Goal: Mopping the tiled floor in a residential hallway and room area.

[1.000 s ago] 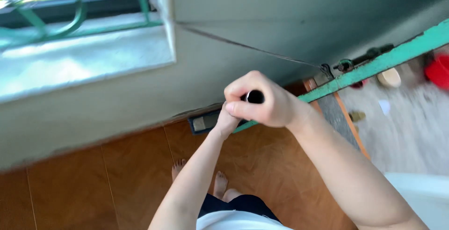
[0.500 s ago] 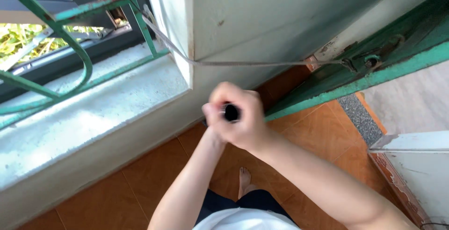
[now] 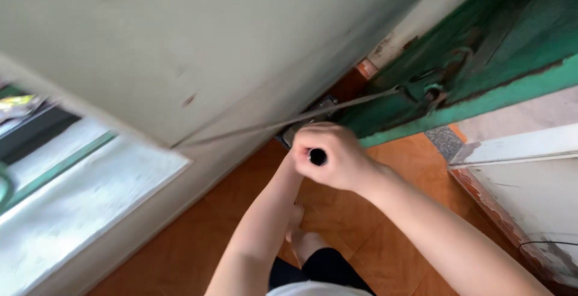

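Right hand: wrapped tight round the top of a dark handle, whose round black end shows between thumb and fingers; it sits just in front of the green door.
Left hand: mostly hidden under the right one; it seems to grip the same handle lower down, though I cannot tell how firmly.
Handle: upright, pointing at the camera, so its lower length is hidden; a dark flat head shows at the foot of the wall, just beyond the knuckles, near the door's lower corner.
Cord: a thin taut line running from the door's latch across the wall towards the window sill; it passes just above the hands.
Risk, cord: I judge a lifted handle could snag it, tugging the latch or snapping the line.
Risk, door: rusty, flaking edges close to the right knuckles; a hard push forward could scrape skin.
Risk, feet: a bare foot stands right under the hands on the orange floor tiles; a slipping handle could land on toes.
Edges: wall and door close off the far side; a white panel with a chipped lower edge hems in the side away from the sill.
Open room: the tiles on the sill side of the door, and back towards the person, look free.
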